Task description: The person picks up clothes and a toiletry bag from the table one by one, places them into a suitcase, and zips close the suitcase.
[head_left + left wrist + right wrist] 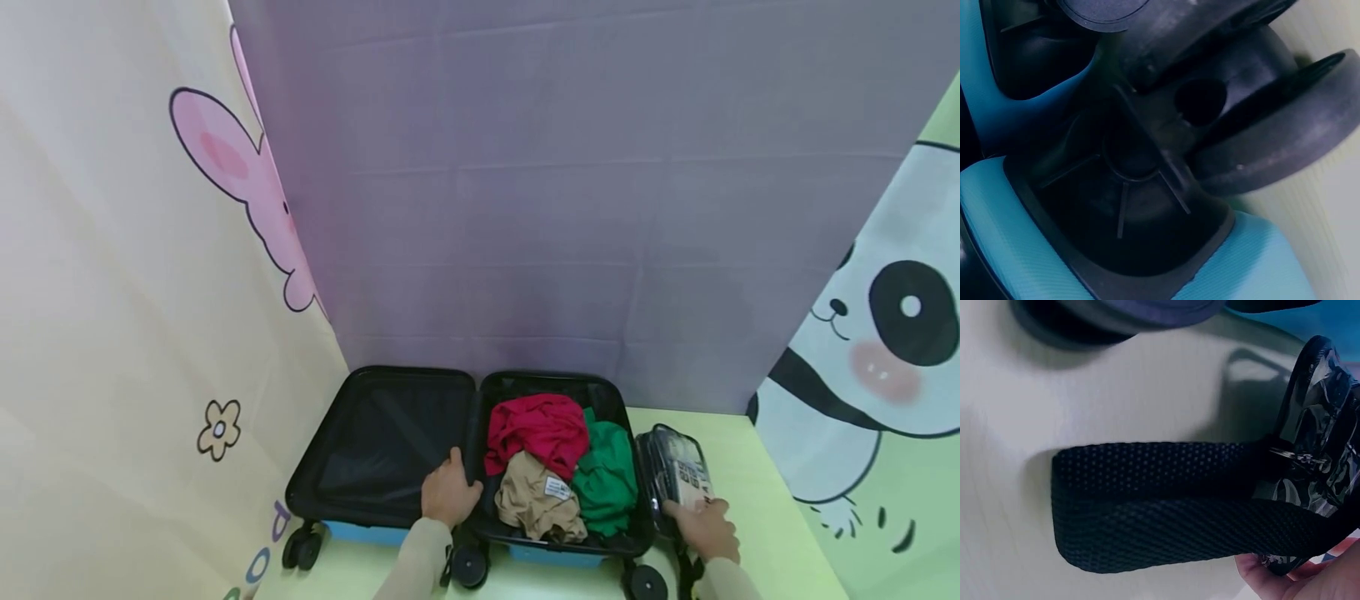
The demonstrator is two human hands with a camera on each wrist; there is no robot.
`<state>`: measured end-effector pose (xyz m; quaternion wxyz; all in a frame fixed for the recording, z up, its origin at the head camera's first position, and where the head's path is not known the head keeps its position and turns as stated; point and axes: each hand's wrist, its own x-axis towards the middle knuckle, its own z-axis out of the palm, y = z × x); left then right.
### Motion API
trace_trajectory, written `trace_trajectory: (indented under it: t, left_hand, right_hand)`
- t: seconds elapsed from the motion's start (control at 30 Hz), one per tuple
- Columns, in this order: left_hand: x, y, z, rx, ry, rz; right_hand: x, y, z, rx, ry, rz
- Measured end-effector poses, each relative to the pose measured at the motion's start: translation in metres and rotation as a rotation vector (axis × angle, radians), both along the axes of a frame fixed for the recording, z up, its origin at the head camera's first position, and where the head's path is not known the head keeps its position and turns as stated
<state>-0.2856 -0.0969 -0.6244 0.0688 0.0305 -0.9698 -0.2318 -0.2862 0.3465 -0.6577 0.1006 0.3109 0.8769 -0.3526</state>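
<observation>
An open black-lined suitcase (382, 454) lies with its two halves side by side. My left hand (448, 493) rests at the near inner edge of the left half, its index finger pointing forward. In the right half are a red garment (537, 429), a beige garment (528, 496) with a white label, and a green garment (606, 475), all crumpled. Just right of the suitcase, my right hand (703, 527) grips the near end of a clear zip pouch (688, 467) with black trim. A black woven strap (1147, 531) loops from the pouch.
Black suitcase wheels (470, 567) stick out toward me along the near side, also close up as a wheel (1279, 150) in the left wrist view. The pale table (772, 508) extends to the right. A purple-grey cloth (540, 183) hangs behind; printed cloth flanks both sides.
</observation>
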Motion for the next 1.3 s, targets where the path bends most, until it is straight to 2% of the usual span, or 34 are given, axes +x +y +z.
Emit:
trace_trajectory:
  t: [0.27, 0.5, 0.7, 1.3]
  left_hand:
    - [-0.002, 0.0, 0.0, -0.002, 0.004, -0.002]
    - [-0.001, 0.001, 0.002, -0.003, 0.006, -0.007]
    - [-0.001, 0.001, 0.002, -0.004, 0.011, -0.01]
    - [0.001, -0.001, 0.0, 0.005, 0.005, 0.001]
  right_hand:
    - [0.001, 0.001, 0.0, -0.069, 0.071, -0.041]
    - [0.003, -0.005, 0.005, -0.161, 0.056, -0.123]
    - [0.005, -0.008, 0.007, -0.214, 0.078, -0.186]
    - [0.01, -0.011, 0.005, -0.346, 0.183, -0.276]
